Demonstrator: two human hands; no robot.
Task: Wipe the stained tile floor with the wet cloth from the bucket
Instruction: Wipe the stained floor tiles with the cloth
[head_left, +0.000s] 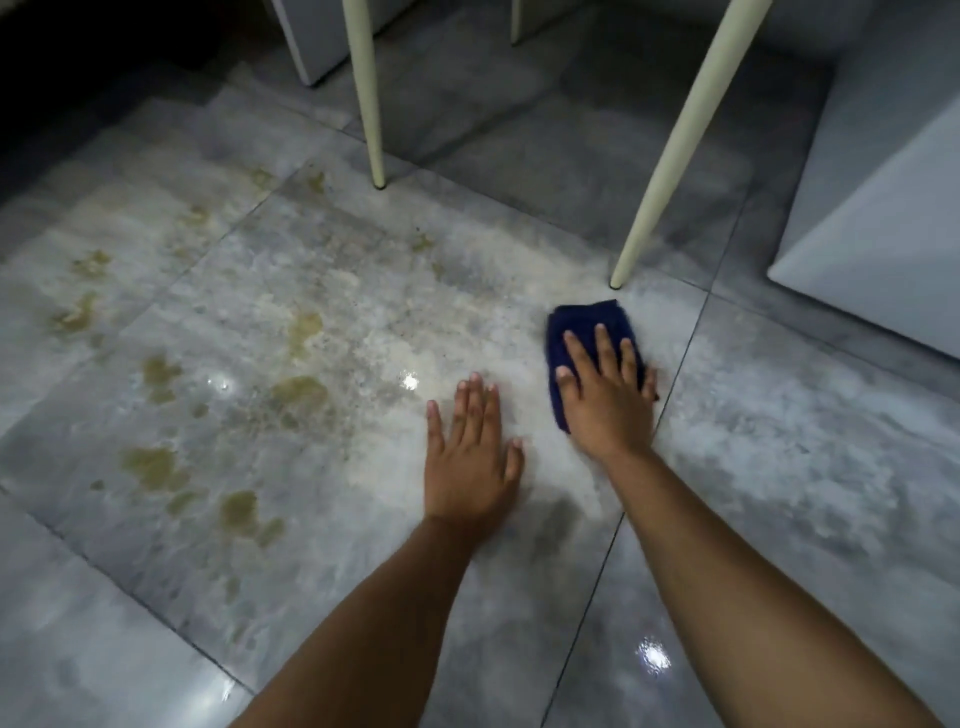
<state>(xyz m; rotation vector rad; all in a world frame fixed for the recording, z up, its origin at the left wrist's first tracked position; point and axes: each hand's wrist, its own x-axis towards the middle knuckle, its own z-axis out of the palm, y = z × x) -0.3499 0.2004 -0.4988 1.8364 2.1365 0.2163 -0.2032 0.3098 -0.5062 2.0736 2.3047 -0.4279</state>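
While your right hand (605, 395) presses the cloth (587, 325) flat and your left hand (470, 457) rests open on the tile floor (779, 467), the yellow-brown stains (301, 389) at left remain unwiped.

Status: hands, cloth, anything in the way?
Right hand flat on dark blue folded cloth. Left hand flat on grey tile floor. Yellow-brown stains lie leftward; cream tapered leg just beyond cloth.

Item tally, floor level.
I count my two hands, left hand (470, 457) and right hand (605, 400); one dark blue folded cloth (582, 322); three cream tapered furniture legs (366, 93) (680, 135) (515, 21); over ten yellowish-brown stains (301, 389).
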